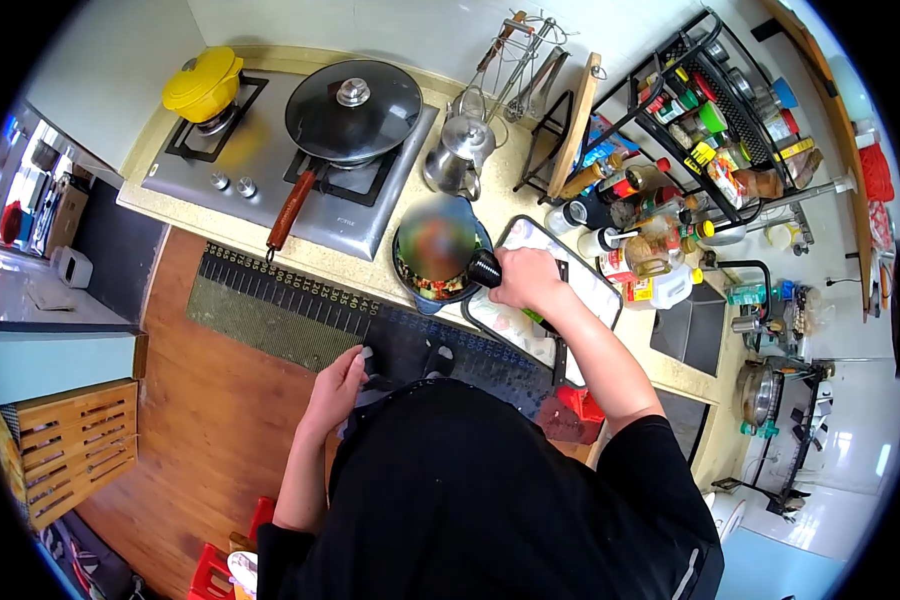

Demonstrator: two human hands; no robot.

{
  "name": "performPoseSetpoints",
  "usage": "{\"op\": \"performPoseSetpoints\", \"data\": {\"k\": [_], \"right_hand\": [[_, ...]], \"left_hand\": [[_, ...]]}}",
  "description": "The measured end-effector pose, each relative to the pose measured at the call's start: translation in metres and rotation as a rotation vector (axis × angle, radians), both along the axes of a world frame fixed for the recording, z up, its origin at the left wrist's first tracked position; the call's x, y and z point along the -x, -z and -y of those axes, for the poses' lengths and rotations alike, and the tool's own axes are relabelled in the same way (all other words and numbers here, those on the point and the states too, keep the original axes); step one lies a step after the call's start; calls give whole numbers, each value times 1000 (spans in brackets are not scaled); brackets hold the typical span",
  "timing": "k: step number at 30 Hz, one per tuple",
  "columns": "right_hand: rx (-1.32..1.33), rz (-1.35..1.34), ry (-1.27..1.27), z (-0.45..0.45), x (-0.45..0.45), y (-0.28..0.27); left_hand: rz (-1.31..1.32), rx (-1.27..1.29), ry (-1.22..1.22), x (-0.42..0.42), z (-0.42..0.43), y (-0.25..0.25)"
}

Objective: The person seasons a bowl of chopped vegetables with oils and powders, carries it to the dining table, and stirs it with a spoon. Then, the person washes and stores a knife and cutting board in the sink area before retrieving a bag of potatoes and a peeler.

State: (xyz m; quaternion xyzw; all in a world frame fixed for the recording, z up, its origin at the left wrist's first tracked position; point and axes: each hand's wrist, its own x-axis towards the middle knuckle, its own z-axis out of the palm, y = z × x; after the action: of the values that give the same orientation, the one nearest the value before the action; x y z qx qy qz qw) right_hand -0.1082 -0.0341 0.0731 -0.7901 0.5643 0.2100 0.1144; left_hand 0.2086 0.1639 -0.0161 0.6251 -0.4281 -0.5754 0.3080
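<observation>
A dark blue pot (439,300) stands at the counter's front edge with chopped, colourful food in it; a blurred patch covers its middle. My right hand (528,278) is closed around a black ridged piece (485,268) at the pot's right rim. Whether that is a handle or a bottle cap, I cannot tell. Something green (537,319) shows just under this hand. Below lies a white patterned board with a dark rim (595,292). My left hand (338,388) hangs over the floor in front of the counter, fingers loosely bent, with nothing visible in it.
On the gas stove (260,225) sit a lidded black wok (355,115), its wooden handle jutting forward, and a yellow pot (202,85). A metal pitcher (457,160) stands behind the blue pot. Bottles (650,250) crowd the right side near the sink (688,325), under a spice rack (720,120).
</observation>
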Motion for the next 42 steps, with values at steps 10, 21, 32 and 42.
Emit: {"op": "performPoseSetpoints", "data": {"k": [10,21,32,42], "right_hand": [[-7,42,59,-12,32,5],[53,193,239,-26,40,8],[61,374,240,-32,26,12],[1,235,155,-23,-9,7]], "left_hand": [[21,-22,31,3,13,-12],[36,62,131,22,34,-22],[50,41,141,31,33,-27],[34,54,107,29,28,-28]]}}
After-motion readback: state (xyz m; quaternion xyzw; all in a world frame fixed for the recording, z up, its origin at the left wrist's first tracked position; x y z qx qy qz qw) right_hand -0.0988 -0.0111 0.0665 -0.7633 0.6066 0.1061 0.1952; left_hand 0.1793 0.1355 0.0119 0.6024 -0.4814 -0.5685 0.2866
